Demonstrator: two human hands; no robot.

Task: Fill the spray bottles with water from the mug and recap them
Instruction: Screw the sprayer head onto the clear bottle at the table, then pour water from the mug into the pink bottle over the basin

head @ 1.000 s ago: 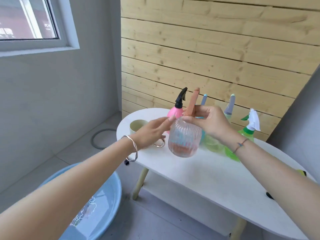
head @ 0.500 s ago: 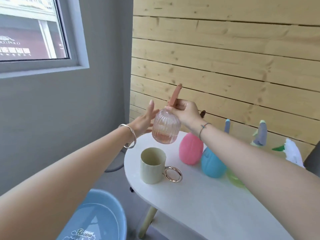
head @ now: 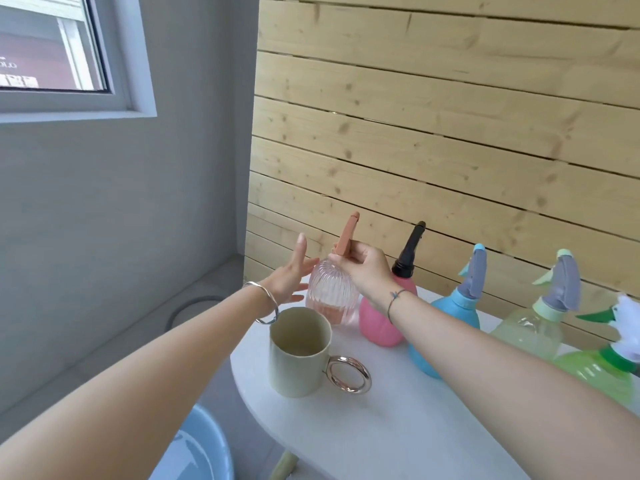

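Note:
A clear ribbed pink spray bottle (head: pixel 330 294) with a terracotta trigger head (head: pixel 347 237) stands at the far left end of the white table (head: pixel 381 427). My right hand (head: pixel 363 268) grips its trigger head from the right. My left hand (head: pixel 289 277) is beside the bottle's left side with fingers spread and straight. A cream mug (head: pixel 299 353) with a shiny ring handle stands in front of the bottle. To the right stand a pink bottle (head: pixel 379 320) with a black head, a blue bottle (head: pixel 450 313), a pale yellow bottle (head: pixel 530 332) and a green bottle (head: pixel 595 372).
A blue basin (head: pixel 204 448) with water sits on the floor below the table's left end. A wooden plank wall (head: pixel 433 126) runs behind the bottles. A grey wall with a window (head: pixel 52 43) is on the left.
The ribbed bottle has come down from mid-air to the table's far left end, behind the mug. My left hand stays spread beside it. The camera has tilted down.

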